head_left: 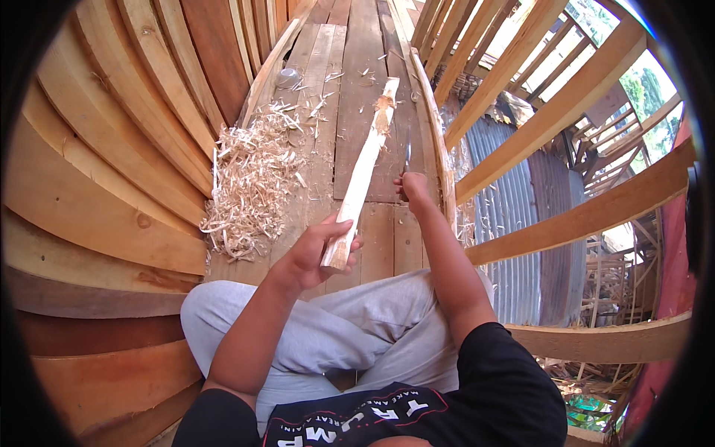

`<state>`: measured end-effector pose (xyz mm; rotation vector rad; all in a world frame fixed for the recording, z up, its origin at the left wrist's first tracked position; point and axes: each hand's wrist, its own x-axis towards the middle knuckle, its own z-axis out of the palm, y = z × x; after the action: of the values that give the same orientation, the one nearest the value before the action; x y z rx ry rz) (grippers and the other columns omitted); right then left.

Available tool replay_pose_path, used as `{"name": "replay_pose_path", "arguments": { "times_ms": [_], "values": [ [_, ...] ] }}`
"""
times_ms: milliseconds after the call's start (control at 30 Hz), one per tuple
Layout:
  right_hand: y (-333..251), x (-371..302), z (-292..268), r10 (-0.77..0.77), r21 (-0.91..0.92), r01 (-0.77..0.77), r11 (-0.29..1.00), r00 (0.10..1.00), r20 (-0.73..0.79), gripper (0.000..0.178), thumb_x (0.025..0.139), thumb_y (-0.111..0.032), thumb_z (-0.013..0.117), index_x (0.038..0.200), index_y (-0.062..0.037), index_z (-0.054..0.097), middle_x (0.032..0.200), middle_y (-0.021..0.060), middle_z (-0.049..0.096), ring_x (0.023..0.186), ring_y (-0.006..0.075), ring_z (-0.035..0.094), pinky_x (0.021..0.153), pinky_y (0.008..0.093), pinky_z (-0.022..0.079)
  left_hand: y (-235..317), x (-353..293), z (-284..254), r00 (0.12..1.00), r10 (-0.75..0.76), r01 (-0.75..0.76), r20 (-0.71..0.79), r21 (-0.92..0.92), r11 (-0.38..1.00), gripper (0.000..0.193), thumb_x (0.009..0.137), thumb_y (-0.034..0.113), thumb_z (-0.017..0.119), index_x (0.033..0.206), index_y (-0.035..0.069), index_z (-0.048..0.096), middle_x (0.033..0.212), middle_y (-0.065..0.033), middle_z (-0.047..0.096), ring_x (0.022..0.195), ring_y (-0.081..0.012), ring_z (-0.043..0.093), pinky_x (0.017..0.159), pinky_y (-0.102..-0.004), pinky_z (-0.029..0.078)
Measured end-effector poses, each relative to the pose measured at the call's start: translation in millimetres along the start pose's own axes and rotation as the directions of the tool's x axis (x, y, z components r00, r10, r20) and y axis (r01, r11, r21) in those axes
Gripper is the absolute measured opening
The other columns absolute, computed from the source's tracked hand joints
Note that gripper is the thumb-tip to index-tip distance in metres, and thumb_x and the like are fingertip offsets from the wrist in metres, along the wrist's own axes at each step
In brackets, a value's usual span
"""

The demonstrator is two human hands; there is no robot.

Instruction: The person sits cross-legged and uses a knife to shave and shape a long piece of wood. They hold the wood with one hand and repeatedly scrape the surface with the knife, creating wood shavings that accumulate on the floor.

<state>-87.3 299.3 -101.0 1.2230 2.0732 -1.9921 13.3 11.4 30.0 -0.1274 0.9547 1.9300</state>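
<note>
My left hand (307, 252) is closed around the near end of a long pale wooden stick (363, 170). The stick slants away from me and a little to the right. Its near part is shaved smooth and whitish; rough brown bark or a knot remains near the far end. To the right of the stick, my right hand (414, 186) is a fist around a knife (408, 153), whose thin dark blade points away from me. The fist hides the knife's handle. The blade looks apart from the stick.
A heap of curled wood shavings (257, 182) lies on the plank floor (316, 67) at left, beside a small round greyish object (287, 77). Wooden slats (112, 127) wall the left side. Spaced wooden rails (555, 100) run along the right, with corrugated metal sheets (514, 223) beyond.
</note>
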Motion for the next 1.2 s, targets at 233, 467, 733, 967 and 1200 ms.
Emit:
{"name": "replay_pose_path", "arguments": {
  "times_ms": [233,467,733,967,1200],
  "values": [
    [-16,-84,-3,-0.516,0.119,0.556,0.823,0.642,0.567,0.03,0.105,-0.03,0.041,0.099,-0.0057,0.056,0.064,-0.003,0.043,0.052,0.006,0.037,0.047,0.0226,0.032,8,9,-33,0.998,-0.033,0.038,-0.059,0.072,0.997,0.045,0.103,0.045,0.032,0.118,0.006,0.048,0.073,-0.003,0.053,0.051,-0.0108,0.049,0.043,-0.0257,0.043],
    [-15,-128,23,-0.391,-0.41,0.622,0.667,0.761,0.518,0.066,0.103,-0.047,0.032,0.07,0.0023,0.061,0.065,0.0205,0.059,0.063,0.034,0.059,0.064,0.0457,0.045,7,5,-23,0.983,-0.02,0.074,-0.184,0.292,0.953,0.053,0.103,0.053,0.027,0.114,0.006,0.05,0.068,-0.0022,0.053,0.051,-0.0114,0.052,0.044,-0.0262,0.045],
    [-11,-150,43,-0.684,-0.7,0.652,0.29,0.653,0.325,0.054,0.096,-0.031,0.039,0.063,0.0019,0.065,0.066,0.0282,0.061,0.065,0.0457,0.062,0.066,0.0564,0.048,-2,13,-27,0.964,-0.009,0.101,-0.266,0.333,0.937,0.048,0.105,0.047,0.025,0.113,0.006,0.047,0.068,-0.0033,0.051,0.047,-0.0111,0.047,0.042,-0.0277,0.044],
    [-16,-82,19,-0.622,-0.644,0.632,0.431,0.726,0.295,0.053,0.095,-0.03,0.037,0.065,0.0043,0.064,0.069,0.0283,0.062,0.067,0.0489,0.061,0.07,0.0562,0.048,-11,4,-9,0.934,0.05,0.112,-0.353,0.426,0.898,0.044,0.105,0.044,0.024,0.113,0.007,0.045,0.066,-0.0031,0.049,0.045,-0.0105,0.044,0.039,-0.027,0.042],
    [-8,-109,30,-0.711,-0.654,0.701,0.285,0.612,0.346,0.046,0.092,-0.027,0.044,0.061,0.0024,0.062,0.065,0.0261,0.06,0.062,0.0448,0.06,0.064,0.0543,0.048,-5,9,-15,0.932,0.041,0.099,-0.361,0.36,0.928,0.041,0.105,0.043,0.024,0.113,0.008,0.043,0.065,-0.0023,0.048,0.044,-0.0103,0.042,0.038,-0.0268,0.04]
  ]
}}
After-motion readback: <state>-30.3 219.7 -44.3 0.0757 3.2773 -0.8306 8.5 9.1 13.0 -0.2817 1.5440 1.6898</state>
